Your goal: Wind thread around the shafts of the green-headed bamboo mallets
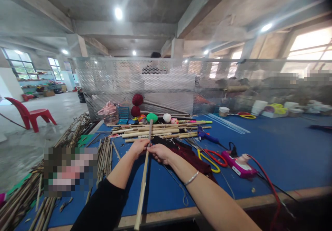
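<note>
Both my hands pinch a long wooden stick (pixel 142 187) over the blue table. My left hand (pixel 139 148) has its fingers closed on the stick from the left. Close beside it, my right hand (pixel 161 153) grips the same stick from the right. The upper part of the stick looks greyer, and a green ball (pixel 151 117) shows at its far end. Dark red cloth (pixel 190 156) lies by my right hand, with scissors (pixel 211 161) with yellow handles next to it. Several pale sticks (pixel 155 132) lie crosswise beyond my hands.
A blue glue gun (pixel 207 135) and a magenta power strip (pixel 239 165) with cords are on the right. Dark red balls on sticks (pixel 137 100) lie before a perforated metal screen (pixel 116 75). Bundles of thin twigs (pixel 105 156) cover the left. A person (pixel 153 66) is behind the screen.
</note>
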A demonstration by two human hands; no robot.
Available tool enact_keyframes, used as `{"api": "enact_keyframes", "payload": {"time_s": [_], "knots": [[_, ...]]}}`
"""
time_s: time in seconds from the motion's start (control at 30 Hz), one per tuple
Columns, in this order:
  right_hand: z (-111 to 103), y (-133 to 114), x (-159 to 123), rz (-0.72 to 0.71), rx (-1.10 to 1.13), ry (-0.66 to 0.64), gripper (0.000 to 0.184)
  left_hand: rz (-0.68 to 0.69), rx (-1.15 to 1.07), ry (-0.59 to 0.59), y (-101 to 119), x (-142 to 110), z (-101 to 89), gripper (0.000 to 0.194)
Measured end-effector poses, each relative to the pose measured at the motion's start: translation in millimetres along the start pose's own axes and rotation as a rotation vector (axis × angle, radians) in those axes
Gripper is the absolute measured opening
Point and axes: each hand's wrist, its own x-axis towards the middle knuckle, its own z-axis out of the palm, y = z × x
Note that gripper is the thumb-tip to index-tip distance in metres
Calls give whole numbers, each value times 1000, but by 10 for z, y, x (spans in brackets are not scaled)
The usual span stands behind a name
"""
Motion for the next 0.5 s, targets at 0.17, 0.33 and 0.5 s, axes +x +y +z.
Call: {"api": "enact_keyframes", "payload": {"time_s": [0.17, 0.33, 0.5], "knots": [[-51, -45, -3, -66, -5, 118, 27, 85, 273, 110, 49, -221, 52, 45], [-71, -26, 22, -121, -37, 98, 29, 180, 508, 148, -17, -418, 39, 44], [-80, -27, 10, -108, 55, 28, 26, 35, 147, 1, -44, -464, 47, 41]]}}
